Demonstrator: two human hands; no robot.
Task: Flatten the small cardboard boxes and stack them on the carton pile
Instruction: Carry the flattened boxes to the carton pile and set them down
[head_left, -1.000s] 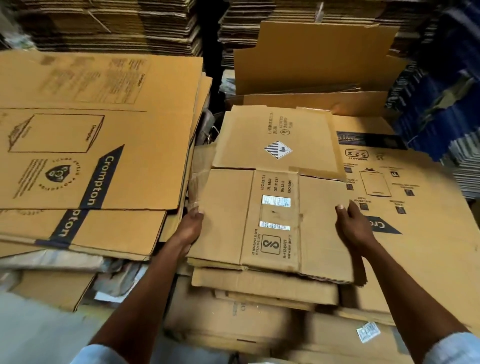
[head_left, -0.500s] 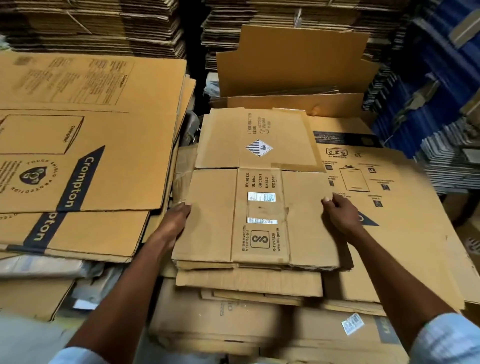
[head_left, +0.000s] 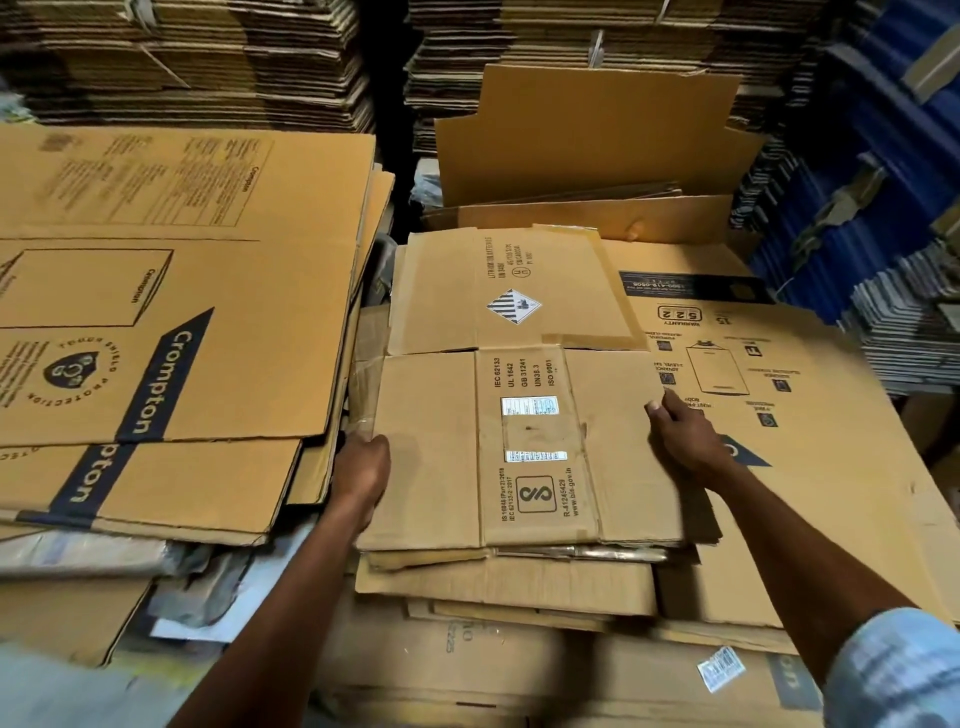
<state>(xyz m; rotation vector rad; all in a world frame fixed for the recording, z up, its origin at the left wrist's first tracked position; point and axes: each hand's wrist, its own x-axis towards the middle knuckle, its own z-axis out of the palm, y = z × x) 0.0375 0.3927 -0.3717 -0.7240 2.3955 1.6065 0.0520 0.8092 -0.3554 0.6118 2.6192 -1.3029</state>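
Note:
A small flattened cardboard box (head_left: 524, 447) with printed codes and two white labels lies on top of the carton pile (head_left: 509, 587) in the middle. Its far panel (head_left: 509, 291) carries a striped diamond hazard mark. My left hand (head_left: 363, 467) grips the box's left edge, fingers tucked under it. My right hand (head_left: 685, 436) holds the right edge, thumb on top of the cardboard. The pile beneath is made of several flat brown cartons with uneven edges.
A tall stack of large flat Crompton cartons (head_left: 156, 322) sits at the left. A big printed flat carton (head_left: 779, 415) lies under the pile at the right. An upright cardboard sheet (head_left: 587, 130) stands behind. Bundled carton stacks (head_left: 208, 57) and blue sheets (head_left: 883, 182) fill the back.
Both hands stay on the box's edges. The right hand has slid slightly farther along the right edge, and the box has settled squarer on the pile.

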